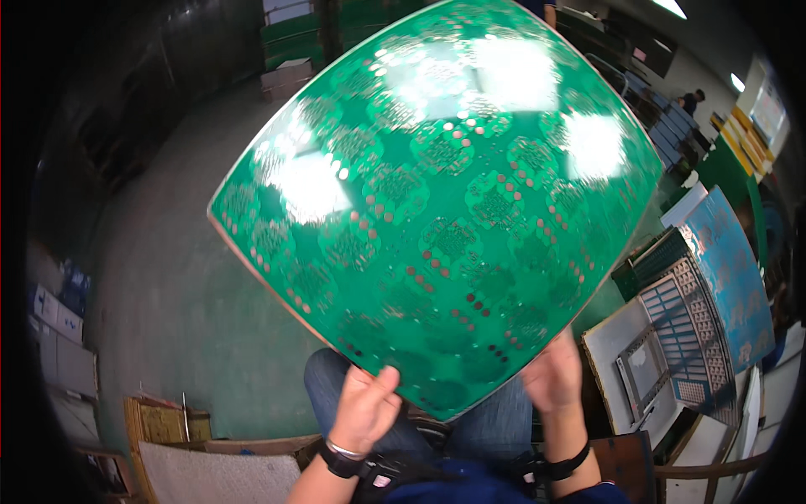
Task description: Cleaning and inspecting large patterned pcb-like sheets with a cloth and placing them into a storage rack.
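Note:
A large green circuit board panel (470, 269) is tilted up in front of me, corner downward, and fills the middle of the head view. Rows of round copper pads and circular trace patterns cover its face, with bright reflections on the upper part. My left hand (369, 406) grips the lower left edge, its thumb on the face and its fingers partly hidden behind. At the lower right edge, my right hand (554, 374) holds the panel; its fingers are blurred and partly hidden. Both wrists wear dark bands.
To the right stand a blue worn panel (726, 273), a patterned grid sheet (688, 336) and a white tray-like frame (617, 370). A pale board-topped box (218, 466) is at the lower left. Cartons (287, 77) sit far back; a person (692, 102) is at the far right.

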Tool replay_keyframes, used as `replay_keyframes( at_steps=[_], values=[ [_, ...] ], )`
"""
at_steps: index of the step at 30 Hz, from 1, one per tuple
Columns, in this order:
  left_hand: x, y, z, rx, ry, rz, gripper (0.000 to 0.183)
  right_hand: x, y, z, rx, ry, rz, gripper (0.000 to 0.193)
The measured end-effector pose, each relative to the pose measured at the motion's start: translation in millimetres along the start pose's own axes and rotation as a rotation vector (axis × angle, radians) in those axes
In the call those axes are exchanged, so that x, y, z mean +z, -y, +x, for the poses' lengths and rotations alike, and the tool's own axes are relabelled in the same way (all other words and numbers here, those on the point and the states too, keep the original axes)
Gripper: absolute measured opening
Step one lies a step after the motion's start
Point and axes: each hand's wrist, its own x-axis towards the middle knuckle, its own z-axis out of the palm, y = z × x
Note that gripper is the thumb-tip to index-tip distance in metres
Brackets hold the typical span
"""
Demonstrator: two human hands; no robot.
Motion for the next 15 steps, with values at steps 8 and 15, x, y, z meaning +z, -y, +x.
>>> replay_keyframes(
  at_steps=[8,15],
  values=[
    [-48,-74,-5,0.277,-0.219,0.265,0.039,-96,86,-21,-0.374,-0.363,0.115,0.051],
    [-59,-109,-7,0.23,-0.236,0.484,0.031,-108,90,-43,-0.173,-0.266,-0.24,0.051]
  ],
)
